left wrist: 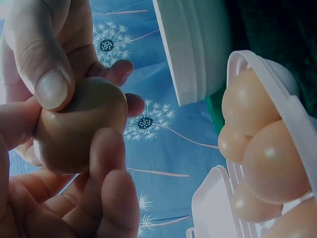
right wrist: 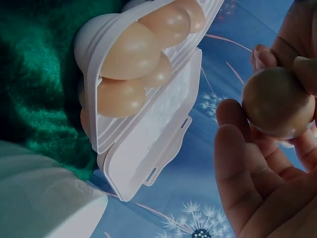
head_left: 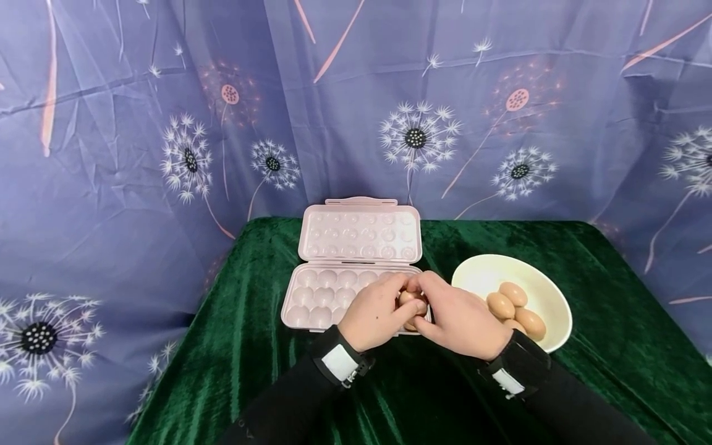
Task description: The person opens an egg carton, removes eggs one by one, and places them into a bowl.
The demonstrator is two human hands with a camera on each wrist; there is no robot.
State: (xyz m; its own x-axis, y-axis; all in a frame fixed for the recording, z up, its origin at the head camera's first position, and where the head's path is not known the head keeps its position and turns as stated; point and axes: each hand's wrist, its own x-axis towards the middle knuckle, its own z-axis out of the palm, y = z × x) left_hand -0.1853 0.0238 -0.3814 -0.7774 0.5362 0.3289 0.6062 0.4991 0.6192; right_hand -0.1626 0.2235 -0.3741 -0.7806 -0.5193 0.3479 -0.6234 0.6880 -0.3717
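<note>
A brown egg (head_left: 410,298) is held between both hands, over the right end of a pale pink egg carton (head_left: 290,309). My left hand (head_left: 374,314) grips it from the left, and my right hand (head_left: 466,316) from the right. Up close in the left wrist view, a thumb presses the top of the egg (left wrist: 81,131) while other fingers curl around its sides. From the right wrist, fingertips touch the same egg (right wrist: 277,104). Below the hands, several eggs (right wrist: 130,52) sit in the carton's cups; in the head view the hands hide most of that end.
The carton's lid (head_left: 361,232) stands open toward the back. A white bowl (head_left: 470,272) with several brown eggs (head_left: 530,323) is to the right, near my right forearm. Dark green cloth (head_left: 245,371) covers the table, and a blue dandelion-patterned curtain (head_left: 345,142) hangs behind it.
</note>
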